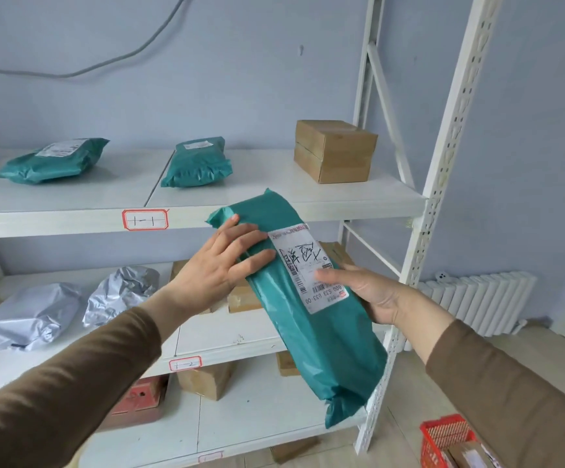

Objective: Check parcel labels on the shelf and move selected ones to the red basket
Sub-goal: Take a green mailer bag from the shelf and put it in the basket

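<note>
Fingers of the right hand [372,295] curled round the green parcel [311,309], thumb on its label [308,268]; the left hand [220,261] lay flat across its top. Held before the shelf [308,201], it looked mid-check. If chosen, it needed lowering into the red basket [443,437] down right.

pale blue wall [206,79] behind, grey cable [112,60] sagging across it; white ribbed radiator [476,304] low against the right-hand wall, above light wood-look floor [419,420]; even, soft daylight throughout
</note>
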A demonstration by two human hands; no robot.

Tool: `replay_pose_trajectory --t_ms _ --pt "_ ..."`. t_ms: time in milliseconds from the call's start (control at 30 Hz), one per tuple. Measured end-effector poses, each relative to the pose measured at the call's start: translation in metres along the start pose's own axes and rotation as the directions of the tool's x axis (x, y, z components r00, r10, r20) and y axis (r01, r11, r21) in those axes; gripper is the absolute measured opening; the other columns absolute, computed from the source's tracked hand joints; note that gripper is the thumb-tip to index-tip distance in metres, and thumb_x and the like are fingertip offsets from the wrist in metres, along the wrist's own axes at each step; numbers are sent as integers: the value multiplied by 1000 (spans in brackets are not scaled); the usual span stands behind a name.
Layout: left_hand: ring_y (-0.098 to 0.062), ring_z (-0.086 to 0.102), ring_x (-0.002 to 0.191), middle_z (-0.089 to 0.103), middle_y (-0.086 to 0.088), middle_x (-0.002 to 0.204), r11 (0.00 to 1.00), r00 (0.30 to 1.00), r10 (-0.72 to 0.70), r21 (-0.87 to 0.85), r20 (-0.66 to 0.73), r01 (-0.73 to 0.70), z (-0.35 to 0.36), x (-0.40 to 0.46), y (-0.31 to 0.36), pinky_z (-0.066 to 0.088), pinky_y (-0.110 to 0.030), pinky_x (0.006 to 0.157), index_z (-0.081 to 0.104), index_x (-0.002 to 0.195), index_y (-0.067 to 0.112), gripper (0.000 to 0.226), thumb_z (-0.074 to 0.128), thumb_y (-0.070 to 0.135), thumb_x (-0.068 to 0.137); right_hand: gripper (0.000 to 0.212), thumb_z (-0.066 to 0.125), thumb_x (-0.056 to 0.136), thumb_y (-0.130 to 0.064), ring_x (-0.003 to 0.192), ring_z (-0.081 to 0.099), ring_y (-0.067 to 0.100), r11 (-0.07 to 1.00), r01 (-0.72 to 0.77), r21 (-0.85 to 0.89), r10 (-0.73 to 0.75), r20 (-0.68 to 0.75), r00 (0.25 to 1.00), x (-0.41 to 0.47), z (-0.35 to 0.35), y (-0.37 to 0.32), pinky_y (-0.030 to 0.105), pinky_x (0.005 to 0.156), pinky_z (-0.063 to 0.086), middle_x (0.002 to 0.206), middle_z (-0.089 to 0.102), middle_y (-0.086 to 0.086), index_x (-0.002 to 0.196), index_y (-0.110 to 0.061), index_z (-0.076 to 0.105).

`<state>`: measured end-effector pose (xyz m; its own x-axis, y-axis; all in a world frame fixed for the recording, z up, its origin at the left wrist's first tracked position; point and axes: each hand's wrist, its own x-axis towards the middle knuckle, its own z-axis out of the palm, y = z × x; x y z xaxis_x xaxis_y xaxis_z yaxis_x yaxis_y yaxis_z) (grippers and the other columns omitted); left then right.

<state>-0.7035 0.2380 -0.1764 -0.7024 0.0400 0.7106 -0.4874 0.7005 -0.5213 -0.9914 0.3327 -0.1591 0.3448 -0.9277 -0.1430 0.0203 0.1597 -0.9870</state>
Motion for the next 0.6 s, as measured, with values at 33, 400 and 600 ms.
replay_pose_trajectory --t_ms 33,400,600 --pt "-41 43 137 44 -18 145 1000 1000 -26 0 -8 26 4 2 -2 33 -60 121 46 144 11 63 73 -8 90 62 89 73 -30 104 75 29 999 31 7 -31 -17 999 2 2 2 42 86 61 124 75 18 130 -22 67" --pt "-24 53 137 46 -7 158 -481 303 -595 -632 745 608 4 49 48 34 -51 123 26 158 32 74 63 50 97 61 80 75 -13 115 73 33 931 361 51 -339 -239 910 17 -1 5 45 94 58 126 75 10 131 -31 61" --pt "-24 73 114 70 -9 133 -562 323 -427 -528 845 637 14 64 54 59 -39 97 40 152 33 85 86 36 80 75 83 78 -16 120 70 27 939 343 26 -326 -253 911 21 -6 11 37 88 59 129 74 3 144 -32 50"
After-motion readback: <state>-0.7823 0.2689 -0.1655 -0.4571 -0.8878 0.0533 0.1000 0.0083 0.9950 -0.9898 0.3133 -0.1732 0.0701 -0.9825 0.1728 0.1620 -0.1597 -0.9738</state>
